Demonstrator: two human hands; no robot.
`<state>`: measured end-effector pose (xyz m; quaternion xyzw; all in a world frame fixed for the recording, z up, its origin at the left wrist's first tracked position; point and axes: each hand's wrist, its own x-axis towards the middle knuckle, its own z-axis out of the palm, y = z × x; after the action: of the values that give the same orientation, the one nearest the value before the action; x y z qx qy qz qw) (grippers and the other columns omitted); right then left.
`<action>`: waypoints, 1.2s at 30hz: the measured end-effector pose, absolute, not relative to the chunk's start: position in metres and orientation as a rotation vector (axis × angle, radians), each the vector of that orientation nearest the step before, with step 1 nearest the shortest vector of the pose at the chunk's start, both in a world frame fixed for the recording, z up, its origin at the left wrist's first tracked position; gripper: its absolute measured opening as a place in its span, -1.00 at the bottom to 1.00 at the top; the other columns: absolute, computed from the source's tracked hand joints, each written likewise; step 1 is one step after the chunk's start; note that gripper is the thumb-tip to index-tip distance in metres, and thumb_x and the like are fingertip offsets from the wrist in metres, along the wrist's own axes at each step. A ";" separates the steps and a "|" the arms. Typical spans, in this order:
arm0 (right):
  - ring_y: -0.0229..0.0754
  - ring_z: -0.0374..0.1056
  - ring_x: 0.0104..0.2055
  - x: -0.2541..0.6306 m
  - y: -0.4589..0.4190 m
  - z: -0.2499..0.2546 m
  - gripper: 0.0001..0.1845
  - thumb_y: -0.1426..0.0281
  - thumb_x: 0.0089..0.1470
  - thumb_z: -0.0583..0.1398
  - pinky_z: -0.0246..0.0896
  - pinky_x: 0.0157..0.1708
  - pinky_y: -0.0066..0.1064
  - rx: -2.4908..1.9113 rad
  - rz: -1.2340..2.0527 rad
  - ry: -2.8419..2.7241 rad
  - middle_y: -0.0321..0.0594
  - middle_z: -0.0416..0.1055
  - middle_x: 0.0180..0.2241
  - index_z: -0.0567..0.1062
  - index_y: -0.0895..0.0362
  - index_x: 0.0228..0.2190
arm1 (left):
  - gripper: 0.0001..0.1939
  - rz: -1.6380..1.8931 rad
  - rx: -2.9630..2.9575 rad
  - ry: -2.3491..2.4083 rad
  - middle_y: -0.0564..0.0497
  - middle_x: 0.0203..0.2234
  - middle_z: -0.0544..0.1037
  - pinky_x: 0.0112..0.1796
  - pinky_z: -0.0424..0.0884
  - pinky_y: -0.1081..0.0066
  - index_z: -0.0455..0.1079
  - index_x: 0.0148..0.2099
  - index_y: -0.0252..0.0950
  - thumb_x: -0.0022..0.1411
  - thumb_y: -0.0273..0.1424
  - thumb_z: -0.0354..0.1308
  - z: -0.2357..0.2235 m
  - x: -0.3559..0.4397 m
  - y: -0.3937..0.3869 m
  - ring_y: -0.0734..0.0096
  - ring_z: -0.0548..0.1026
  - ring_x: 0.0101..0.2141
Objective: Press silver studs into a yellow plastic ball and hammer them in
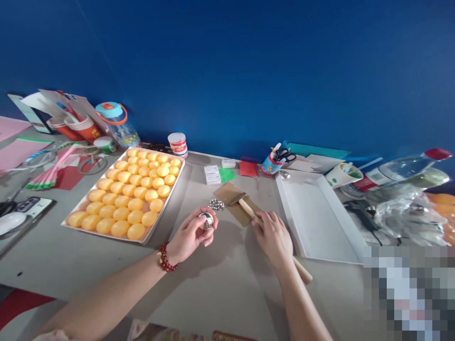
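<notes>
My left hand (191, 236) grips a small round ball (206, 220) whose surface is partly covered with shiny silvery metal, with an orange-yellow patch showing. My right hand (273, 238) is closed over the wooden handle of a hammer (249, 208); the end of the handle shows below the wrist. The hammer's head rests on a brown card (243, 218) on the table. A small heap of shiny silver tacks or studs (216, 204) lies just beyond my left fingers, left of the card.
To the left stands a shallow box (145, 240) of orange balls in rows. A white tray (320, 222) is on the right. Small white boxes (212, 176), a tin of scissors (272, 166) and a red-white tub (177, 144) line the back near the blue wall (227, 71).
</notes>
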<state>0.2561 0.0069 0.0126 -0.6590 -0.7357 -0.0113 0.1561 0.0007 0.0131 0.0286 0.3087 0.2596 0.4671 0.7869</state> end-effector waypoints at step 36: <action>-0.29 0.29 -0.43 0.194 -0.023 0.045 -0.57 0.04 0.15 0.25 0.24 -0.41 -0.44 -1.048 1.798 -1.338 -0.30 0.33 -0.43 0.45 0.19 -0.28 | -0.49 1.060 1.990 0.683 -0.17 -0.01 0.51 0.04 0.44 0.20 0.29 0.21 -0.19 0.25 -0.36 0.27 0.026 -0.007 0.000 0.15 0.47 0.02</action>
<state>0.1941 -0.0233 0.0447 -0.4004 -0.5108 0.6865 0.3277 -0.0069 -0.0003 0.0257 0.7803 0.2677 0.4158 0.3829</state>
